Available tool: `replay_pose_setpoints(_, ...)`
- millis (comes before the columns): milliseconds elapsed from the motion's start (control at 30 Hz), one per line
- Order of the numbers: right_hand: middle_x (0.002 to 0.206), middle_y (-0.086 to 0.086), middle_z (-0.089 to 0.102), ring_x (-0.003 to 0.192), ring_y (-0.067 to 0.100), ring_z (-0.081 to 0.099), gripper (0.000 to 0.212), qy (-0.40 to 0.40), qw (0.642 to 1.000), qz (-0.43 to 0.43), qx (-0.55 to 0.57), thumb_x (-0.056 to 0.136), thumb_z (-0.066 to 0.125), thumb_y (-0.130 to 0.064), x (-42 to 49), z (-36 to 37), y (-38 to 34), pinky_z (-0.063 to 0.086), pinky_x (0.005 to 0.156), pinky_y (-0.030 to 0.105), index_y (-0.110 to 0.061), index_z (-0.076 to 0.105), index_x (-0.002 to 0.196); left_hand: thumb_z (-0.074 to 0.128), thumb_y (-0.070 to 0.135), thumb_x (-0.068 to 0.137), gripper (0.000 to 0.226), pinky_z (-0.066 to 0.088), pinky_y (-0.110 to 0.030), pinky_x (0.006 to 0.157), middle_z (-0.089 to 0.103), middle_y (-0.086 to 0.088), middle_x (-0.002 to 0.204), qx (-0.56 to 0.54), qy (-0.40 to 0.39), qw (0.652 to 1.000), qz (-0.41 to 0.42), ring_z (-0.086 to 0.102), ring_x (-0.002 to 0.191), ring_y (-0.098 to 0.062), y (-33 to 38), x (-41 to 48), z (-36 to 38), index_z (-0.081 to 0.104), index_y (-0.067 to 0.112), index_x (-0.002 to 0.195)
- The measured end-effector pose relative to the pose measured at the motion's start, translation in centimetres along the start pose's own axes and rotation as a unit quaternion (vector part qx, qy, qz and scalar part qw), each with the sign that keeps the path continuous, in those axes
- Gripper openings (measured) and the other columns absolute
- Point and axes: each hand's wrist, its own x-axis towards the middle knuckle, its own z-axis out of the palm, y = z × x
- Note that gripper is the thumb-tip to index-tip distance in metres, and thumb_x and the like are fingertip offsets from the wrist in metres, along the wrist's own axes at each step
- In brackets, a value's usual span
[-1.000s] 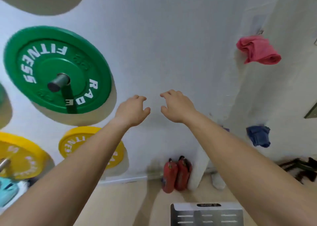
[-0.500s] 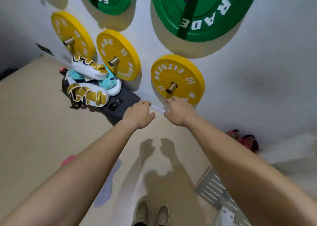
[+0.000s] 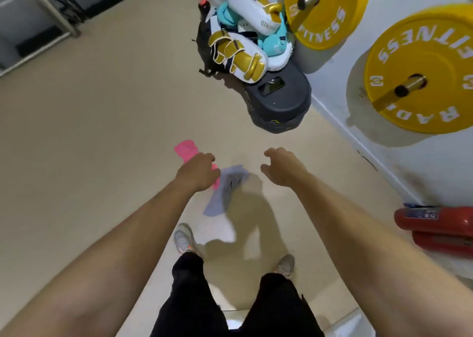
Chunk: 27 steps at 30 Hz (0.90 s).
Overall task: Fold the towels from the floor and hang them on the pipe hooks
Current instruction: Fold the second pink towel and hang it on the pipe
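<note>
Two towels lie on the floor [image 3: 89, 131] just ahead of the feet: a pink towel [image 3: 184, 149] and, touching it on its right, a lavender towel [image 3: 226, 190] whose long axis runs from far right toward near left. The left hand [image 3: 198, 171] hangs over where they meet, fingers curled loosely, gripping nothing. The right hand [image 3: 282, 169] is spread and empty, off to the right of the lavender towel. The left hand looks nearer to both, so it likely reaches first
</note>
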Motion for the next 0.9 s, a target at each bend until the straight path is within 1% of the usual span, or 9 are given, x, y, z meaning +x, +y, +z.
replay_pose_setpoints(100,0.140,0.014,0.047,0.127,0.036,0.047,0.050,-0.035,0.999,0.028,0.008,0.096,0.052,-0.032,3.9,4.3,-4.9,0.043,0.103,0.045,-0.015,0.045,0.142,0.052,0.025,0.098,0.037,0.047,-0.038,0.090,0.058,-0.012,0.128,-0.019,-0.027,0.999,0.005,0.057,0.117,-0.033,-7.2,1.7,-0.7,0.058,0.010,0.131)
replay_pose_setpoints(167,0.141,0.016,0.047,0.128,0.038,0.046,0.049,-0.051,0.998,0.044,0.018,0.096,0.050,-0.030,7.3,7.3,-8.4,0.042,0.105,0.044,-0.012,0.046,0.141,0.052,0.025,0.100,0.035,0.045,-0.037,0.092,0.058,-0.008,0.121,-0.034,-0.035,0.999,-0.002,0.056,0.118,-0.030,-12.1,3.4,-1.1,0.060,0.010,0.131)
replay_pose_setpoints(300,0.138,0.017,0.049,0.125,0.037,0.049,0.044,-0.060,0.992,0.065,0.084,0.097,0.048,-0.026,14.4,14.1,-15.8,0.044,0.102,0.043,-0.006,0.050,0.136,0.050,0.034,0.096,0.041,0.050,-0.045,0.096,0.059,-0.013,0.129,-0.060,-0.026,0.997,-0.044,0.059,0.116,-0.031,-22.3,9.3,0.7,0.057,0.010,0.127)
replay_pose_setpoints(367,0.133,0.017,0.054,0.120,0.037,0.054,0.042,-0.069,0.990,0.066,0.102,0.096,0.049,-0.024,17.6,17.8,-18.8,0.048,0.098,0.043,-0.004,0.052,0.133,0.051,0.031,0.094,0.038,0.050,-0.043,0.095,0.059,-0.009,0.129,-0.079,-0.031,0.995,-0.051,0.059,0.115,-0.028,-25.9,12.0,2.4,0.058,0.011,0.127)
replay_pose_setpoints(433,0.127,0.017,0.060,0.114,0.039,0.058,0.046,-0.084,0.990,0.052,0.102,0.093,0.049,-0.030,21.3,22.0,-20.7,0.051,0.093,0.045,-0.005,0.055,0.131,0.051,0.031,0.096,0.039,0.048,-0.038,0.095,0.056,-0.006,0.133,-0.104,-0.042,0.992,-0.061,0.057,0.118,-0.026,-29.1,15.2,4.9,0.055,0.014,0.131)
replay_pose_setpoints(533,0.119,0.016,0.062,0.106,0.038,0.061,0.055,-0.115,0.991,0.037,0.066,0.077,0.041,-0.038,27.9,29.4,-20.2,0.053,0.086,0.047,-0.009,0.062,0.118,0.051,0.034,0.097,0.044,0.047,-0.037,0.096,0.053,-0.005,0.138,-0.121,-0.059,0.987,-0.089,0.055,0.120,-0.025,-33.8,20.4,9.6,0.051,0.017,0.137)
replay_pose_setpoints(633,0.124,0.016,0.059,0.105,0.038,0.061,0.060,-0.124,0.990,0.046,0.042,0.071,0.039,-0.040,34.5,36.1,-17.9,0.053,0.087,0.048,-0.012,0.059,0.120,0.050,0.034,0.097,0.046,0.047,-0.036,0.096,0.053,-0.004,0.139,-0.135,-0.063,0.982,-0.116,0.054,0.122,-0.024,-38.2,26.2,15.5,0.049,0.016,0.139)
replay_pose_setpoints(767,0.141,0.017,0.043,0.120,0.040,0.053,0.053,-0.138,0.989,0.055,0.022,0.092,0.050,-0.031,42.4,43.7,-15.4,0.047,0.096,0.044,-0.012,0.042,0.142,0.050,0.033,0.097,0.045,0.047,-0.036,0.095,0.055,-0.006,0.138,-0.158,-0.065,0.974,-0.151,0.055,0.122,-0.025,-42.0,34.2,24.6,0.050,0.014,0.137)
replay_pose_setpoints(900,0.149,0.020,0.035,0.135,0.040,0.038,0.063,-0.138,0.990,0.030,0.001,0.093,0.048,-0.040,50.6,52.1,-12.4,0.036,0.109,0.048,-0.013,0.035,0.148,0.056,0.033,0.094,0.048,0.048,-0.039,0.098,0.056,-0.010,0.136,-0.195,-0.046,0.966,-0.163,0.055,0.122,-0.029,-43.8,42.6,33.4,0.049,0.013,0.137)
